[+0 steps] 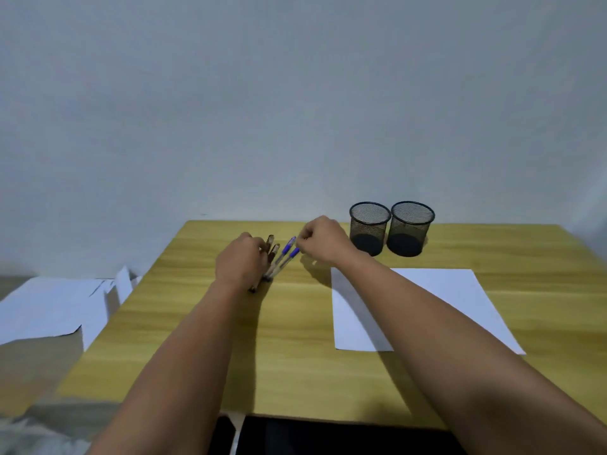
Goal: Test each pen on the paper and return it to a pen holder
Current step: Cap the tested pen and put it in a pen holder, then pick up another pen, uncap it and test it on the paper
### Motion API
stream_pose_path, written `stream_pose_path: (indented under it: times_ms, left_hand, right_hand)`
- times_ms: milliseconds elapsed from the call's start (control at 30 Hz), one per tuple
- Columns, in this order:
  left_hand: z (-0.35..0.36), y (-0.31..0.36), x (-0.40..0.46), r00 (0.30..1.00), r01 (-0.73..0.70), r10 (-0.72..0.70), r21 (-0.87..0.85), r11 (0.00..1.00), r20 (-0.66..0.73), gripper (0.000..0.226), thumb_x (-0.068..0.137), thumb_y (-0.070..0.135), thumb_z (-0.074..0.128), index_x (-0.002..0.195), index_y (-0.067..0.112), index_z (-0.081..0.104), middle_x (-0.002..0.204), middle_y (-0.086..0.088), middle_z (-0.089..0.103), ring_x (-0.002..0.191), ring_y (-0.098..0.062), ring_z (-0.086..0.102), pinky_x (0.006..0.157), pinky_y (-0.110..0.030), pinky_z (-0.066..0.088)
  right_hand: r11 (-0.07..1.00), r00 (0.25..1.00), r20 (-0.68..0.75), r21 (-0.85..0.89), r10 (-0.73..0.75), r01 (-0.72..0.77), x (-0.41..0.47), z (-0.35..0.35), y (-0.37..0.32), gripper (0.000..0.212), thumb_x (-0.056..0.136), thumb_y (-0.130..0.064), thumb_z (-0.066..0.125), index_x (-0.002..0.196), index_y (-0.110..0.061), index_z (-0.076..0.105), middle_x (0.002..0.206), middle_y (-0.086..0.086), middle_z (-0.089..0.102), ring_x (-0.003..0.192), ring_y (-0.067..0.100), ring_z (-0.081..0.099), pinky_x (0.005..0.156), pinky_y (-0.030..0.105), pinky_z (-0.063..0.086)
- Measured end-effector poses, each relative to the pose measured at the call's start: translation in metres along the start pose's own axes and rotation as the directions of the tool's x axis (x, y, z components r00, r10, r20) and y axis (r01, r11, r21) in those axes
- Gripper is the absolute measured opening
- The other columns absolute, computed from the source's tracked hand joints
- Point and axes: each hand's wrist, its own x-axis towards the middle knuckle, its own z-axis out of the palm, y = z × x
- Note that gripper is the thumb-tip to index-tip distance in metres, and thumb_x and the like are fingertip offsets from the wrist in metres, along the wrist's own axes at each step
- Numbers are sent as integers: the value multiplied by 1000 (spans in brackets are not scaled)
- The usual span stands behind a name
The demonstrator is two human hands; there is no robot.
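Note:
A bunch of pens point(277, 259) fans out near the far middle of the wooden table point(295, 339); two have blue caps, the others dark caps. My left hand point(241, 261) grips the bunch at its lower end. My right hand point(323, 239) reaches in from the right and pinches the cap end of a blue-capped pen point(289, 246). A white sheet of paper point(443, 297) lies flat on the right half of the table, partly under my right forearm. Two black mesh pen holders point(369, 226) point(412, 226) stand side by side behind the paper, both with nothing in them.
Loose white sheets point(49, 310) lie off the table's left edge, lower down. A plain grey wall rises right behind the table. A dark object point(328, 435) sits below the near edge of the table.

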Motion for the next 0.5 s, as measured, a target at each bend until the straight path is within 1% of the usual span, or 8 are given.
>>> stream_pose_path:
  times_ms: [67,133,200,267,300,333,400,500]
  left_hand:
    - [7,-11,10,999,-25,26,-35,999,47,24,97,35,57,114,30,74,110,-4,60,99,-30,64,71,-34,48]
    - [12,-19,20,996,-35,42,-75,997,83,24,98,33,57,114,32,74,111,-2,60,101,-28,64,75,-36,52]
    - [16,-26,29,994,-30,43,-126,992,98,21,97,31,59,111,32,75,109,2,61,102,-25,63,79,-35,52]
    - [19,-33,36,992,-15,38,-188,982,118,17,94,28,63,103,32,76,103,6,65,98,-21,64,79,-35,54]
    - [20,-36,40,991,-2,31,-219,976,130,15,93,26,64,97,34,76,97,8,67,94,-19,66,78,-34,55]
    - [21,-39,42,990,10,26,-247,969,141,15,91,24,65,91,35,75,91,9,69,88,-18,67,76,-34,56]
    - [22,-44,46,988,23,23,-290,957,154,18,91,21,66,84,37,72,81,13,67,79,-15,66,71,-32,55]
    - [24,-49,49,987,39,15,-329,943,162,21,92,17,65,83,33,75,76,17,66,74,-12,65,67,-30,51]
  right_hand:
    - [1000,999,42,-14,15,-14,15,23,-10,17,88,-12,71,73,-13,79,73,2,77,81,25,76,81,42,64]
    - [998,996,75,-50,48,-45,29,42,-17,15,89,-12,71,78,-7,80,80,12,79,85,32,76,77,42,64]
    - [990,991,102,-125,83,-70,41,56,-23,16,90,-15,71,79,-3,74,78,13,74,85,36,72,64,37,55]
    - [978,988,106,-189,110,-88,51,64,-27,30,90,-23,75,70,-9,59,69,7,59,79,35,63,51,32,41]
    - [974,988,97,-206,121,-99,55,67,-28,37,90,-28,78,68,-12,52,68,4,55,77,33,59,49,31,36]
    - [970,987,91,-214,136,-114,59,69,-29,40,89,-32,80,69,-14,50,69,3,55,78,31,59,49,30,35]
    - [963,980,96,-223,174,-149,64,72,-32,39,89,-35,81,72,-15,51,74,3,58,81,31,63,52,29,39]
    - [955,971,101,-226,217,-190,67,73,-37,41,87,-41,80,74,-15,52,79,4,61,83,31,65,63,31,45]
